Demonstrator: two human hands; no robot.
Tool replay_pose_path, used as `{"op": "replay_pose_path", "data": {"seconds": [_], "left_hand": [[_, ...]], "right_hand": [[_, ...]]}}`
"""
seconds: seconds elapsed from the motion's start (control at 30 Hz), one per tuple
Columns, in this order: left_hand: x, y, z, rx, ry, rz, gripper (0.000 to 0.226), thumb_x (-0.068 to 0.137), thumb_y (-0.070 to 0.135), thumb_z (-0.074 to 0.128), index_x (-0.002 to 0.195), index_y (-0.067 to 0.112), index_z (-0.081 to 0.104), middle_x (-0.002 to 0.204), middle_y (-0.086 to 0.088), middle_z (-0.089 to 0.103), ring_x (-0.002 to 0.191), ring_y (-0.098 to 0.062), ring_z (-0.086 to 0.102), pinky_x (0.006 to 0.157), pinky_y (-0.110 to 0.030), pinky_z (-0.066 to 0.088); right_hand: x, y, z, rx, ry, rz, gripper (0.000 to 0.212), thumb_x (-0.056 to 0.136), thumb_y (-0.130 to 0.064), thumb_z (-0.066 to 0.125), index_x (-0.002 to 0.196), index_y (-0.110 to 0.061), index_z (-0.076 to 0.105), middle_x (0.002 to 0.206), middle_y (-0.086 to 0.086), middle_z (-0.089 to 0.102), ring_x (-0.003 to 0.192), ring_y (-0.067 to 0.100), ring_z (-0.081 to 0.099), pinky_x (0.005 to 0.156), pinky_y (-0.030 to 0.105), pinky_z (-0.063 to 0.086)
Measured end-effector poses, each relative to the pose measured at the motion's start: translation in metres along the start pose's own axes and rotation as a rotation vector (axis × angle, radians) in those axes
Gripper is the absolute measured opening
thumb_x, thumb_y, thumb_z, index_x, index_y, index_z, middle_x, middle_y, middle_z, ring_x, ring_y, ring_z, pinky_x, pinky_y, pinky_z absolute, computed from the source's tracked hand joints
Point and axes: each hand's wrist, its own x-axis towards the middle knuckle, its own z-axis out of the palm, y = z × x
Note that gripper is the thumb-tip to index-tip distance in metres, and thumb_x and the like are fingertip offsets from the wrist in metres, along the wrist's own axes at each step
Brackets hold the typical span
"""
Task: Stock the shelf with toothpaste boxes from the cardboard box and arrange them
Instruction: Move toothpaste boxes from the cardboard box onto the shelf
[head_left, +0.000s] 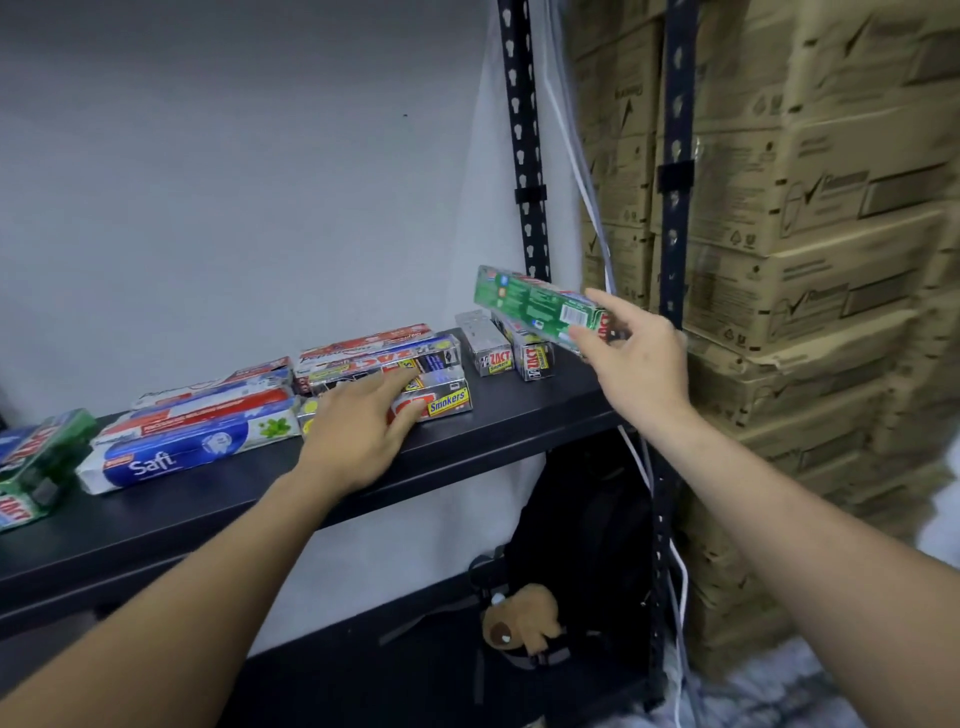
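Two bare forearms come in from the bottom edge, their upper parts cut off. At the far left, well away from either hand, green boxes (36, 462) are clipped by the frame and blurred. Left of the left hand (358, 431) lies a blue Saft box (176, 452) on the black shelf (467, 457). That hand rests on a silver Smokers box (441, 402), with its fingers fairly straight across the top and its thumb against the front, hiding much of the label. Below the right hand's grip stand two silver boxes (488, 345), end-on and partly hidden. The right hand (636, 364) pinches the near end of a green toothpaste box (530, 301), held above the shelf. Stacked cartons (810, 260) to the right are blurred.
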Motion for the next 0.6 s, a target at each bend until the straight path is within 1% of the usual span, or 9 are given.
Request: {"op": "replay_pose_path", "data": {"seconds": [0.03,0.07,0.1,0.13,0.23,0.3,0.37,0.47,0.6], "left_hand": [[0.000,-0.001,0.002,-0.009,0.016,-0.004,0.065,0.095,0.065,0.019,0.144,0.032,0.045,0.145,0.003,0.053,0.131,-0.023,0.049,0.108,-0.045,0.037],[0.000,-0.001,0.003,-0.017,0.026,-0.009,0.062,0.096,0.063,0.020,0.144,0.032,0.045,0.145,0.005,0.053,0.132,-0.021,0.048,0.108,-0.044,0.035],[-0.001,-0.002,0.004,-0.023,0.031,-0.016,0.060,0.097,0.060,0.021,0.145,0.033,0.046,0.145,0.006,0.052,0.133,-0.020,0.047,0.108,-0.044,0.033],[-0.001,-0.002,0.005,-0.029,0.035,-0.021,0.059,0.098,0.058,0.022,0.145,0.033,0.046,0.146,0.007,0.051,0.135,-0.019,0.045,0.108,-0.043,0.031],[-0.002,-0.003,0.006,-0.039,0.046,-0.018,0.058,0.098,0.056,0.022,0.146,0.033,0.045,0.148,0.008,0.049,0.137,-0.016,0.042,0.110,-0.043,0.028],[-0.002,-0.005,0.009,-0.043,0.049,-0.019,0.058,0.099,0.057,0.021,0.147,0.034,0.044,0.149,0.009,0.047,0.140,-0.015,0.039,0.111,-0.043,0.027],[-0.001,-0.007,0.011,-0.050,0.044,-0.030,0.058,0.098,0.059,0.020,0.147,0.037,0.042,0.151,0.010,0.044,0.142,-0.017,0.035,0.114,-0.045,0.025],[0.000,-0.008,0.013,-0.061,0.057,-0.037,0.059,0.098,0.059,0.020,0.147,0.037,0.042,0.152,0.009,0.043,0.142,-0.020,0.034,0.115,-0.048,0.026],[0.000,-0.007,0.012,-0.046,0.071,-0.037,0.056,0.099,0.058,0.022,0.147,0.036,0.043,0.150,0.007,0.046,0.139,-0.021,0.037,0.113,-0.047,0.026]], "right_hand": [[0.003,0.003,0.000,-0.041,0.027,-0.014,0.047,0.083,-0.041,0.072,0.128,-0.039,0.062,0.078,-0.010,0.071,0.094,0.026,0.064,0.093,0.016,0.046],[0.005,0.005,0.000,-0.079,0.046,-0.020,0.047,0.085,-0.039,0.071,0.131,-0.036,0.061,0.079,-0.008,0.071,0.095,0.022,0.062,0.089,0.002,0.037],[0.005,0.005,0.002,-0.116,0.063,-0.028,0.046,0.087,-0.036,0.070,0.133,-0.033,0.061,0.082,-0.005,0.070,0.093,0.019,0.060,0.083,-0.002,0.033],[0.005,0.004,0.004,-0.150,0.080,-0.034,0.046,0.089,-0.032,0.069,0.134,-0.030,0.060,0.086,-0.001,0.069,0.092,0.017,0.057,0.082,0.002,0.036],[0.005,0.005,0.014,-0.260,0.113,-0.020,0.044,0.091,-0.027,0.068,0.134,-0.026,0.060,0.109,0.007,0.069,0.108,0.023,0.057,0.095,0.029,0.045],[0.008,0.012,0.021,-0.311,0.069,-0.005,0.042,0.091,-0.027,0.069,0.132,-0.026,0.062,0.112,0.009,0.068,0.107,0.027,0.059,0.095,0.037,0.051],[0.012,0.019,0.027,-0.381,0.003,-0.015,0.043,0.089,-0.028,0.071,0.131,-0.026,0.062,0.111,0.009,0.069,0.100,0.027,0.063,0.091,0.041,0.054],[0.017,0.022,0.035,-0.428,-0.097,0.003,0.048,0.090,-0.026,0.069,0.137,-0.024,0.057,0.116,0.010,0.068,0.105,0.029,0.062,0.093,0.040,0.053],[0.024,0.021,0.040,-0.474,-0.125,0.048,0.048,0.093,-0.024,0.065,0.140,-0.029,0.053,0.120,0.010,0.066,0.108,0.032,0.061,0.091,0.038,0.052]]}}
